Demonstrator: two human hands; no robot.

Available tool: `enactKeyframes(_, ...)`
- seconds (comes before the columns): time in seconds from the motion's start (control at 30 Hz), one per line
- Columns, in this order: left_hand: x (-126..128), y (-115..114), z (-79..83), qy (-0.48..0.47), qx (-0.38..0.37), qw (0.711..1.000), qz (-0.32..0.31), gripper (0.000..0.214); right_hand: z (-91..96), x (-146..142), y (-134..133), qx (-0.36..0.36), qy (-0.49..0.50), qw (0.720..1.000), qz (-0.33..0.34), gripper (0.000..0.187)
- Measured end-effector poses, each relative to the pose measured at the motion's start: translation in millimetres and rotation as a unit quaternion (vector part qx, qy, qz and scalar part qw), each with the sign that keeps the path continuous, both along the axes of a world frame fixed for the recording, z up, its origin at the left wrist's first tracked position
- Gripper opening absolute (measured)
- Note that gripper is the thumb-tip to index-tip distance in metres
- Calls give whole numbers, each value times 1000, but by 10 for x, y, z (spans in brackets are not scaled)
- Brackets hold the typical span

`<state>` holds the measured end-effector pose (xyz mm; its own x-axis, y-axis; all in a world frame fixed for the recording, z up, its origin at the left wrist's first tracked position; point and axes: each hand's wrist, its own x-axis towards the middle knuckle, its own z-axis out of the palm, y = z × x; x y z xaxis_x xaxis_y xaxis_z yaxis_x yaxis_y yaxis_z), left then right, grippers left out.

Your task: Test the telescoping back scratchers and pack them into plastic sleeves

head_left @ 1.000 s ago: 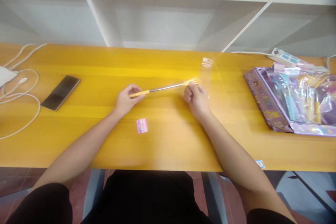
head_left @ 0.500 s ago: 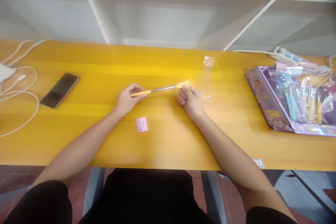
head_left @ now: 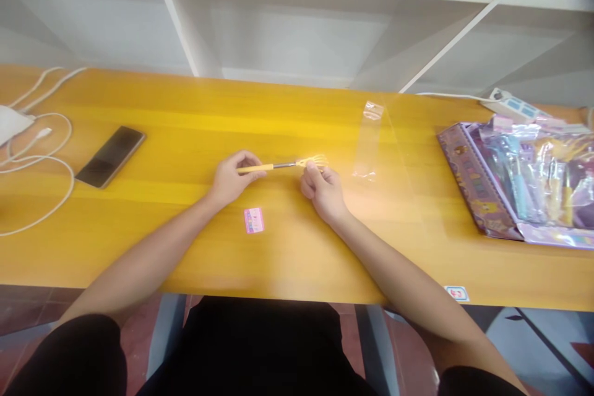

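Note:
A yellow telescopic back scratcher (head_left: 284,165) spans the gap between my hands, just above the table. My left hand (head_left: 231,179) is closed round its yellow handle. A short length of metal rod shows between the handle and the claw-shaped head. My right hand (head_left: 325,193) pinches that head, with the claw's prongs sticking out past the fingers. Below the scratcher lies a small pink card (head_left: 253,220). To the right of my right hand, a clear plastic sleeve (head_left: 368,142) lies flat on the wood.
A purple display box (head_left: 487,198) of bagged, colourful items stands at the right, near a white power strip (head_left: 517,105). At the left are a phone (head_left: 111,156) and white cables (head_left: 67,167). A small card (head_left: 457,293) lies by the front edge. White shelving (head_left: 297,37) rises behind.
My right hand has moved left toward my left hand, and the scratcher's metal rod has become shorter. Both hands keep their hold. The view has shifted slightly.

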<state>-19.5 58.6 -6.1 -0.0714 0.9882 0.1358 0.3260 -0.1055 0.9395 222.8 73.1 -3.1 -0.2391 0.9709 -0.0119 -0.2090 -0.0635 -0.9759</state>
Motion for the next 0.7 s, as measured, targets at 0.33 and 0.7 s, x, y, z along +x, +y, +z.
enactKeyframes(0.33,-30,24,28,-35,-14,999,-8,38,122,80,4,81,-94,992,-22,67)
enactKeyframes(0.7,-32,11,52,-371,-116,917,-92,46,-5,88,30,58,-86,994,25,74)
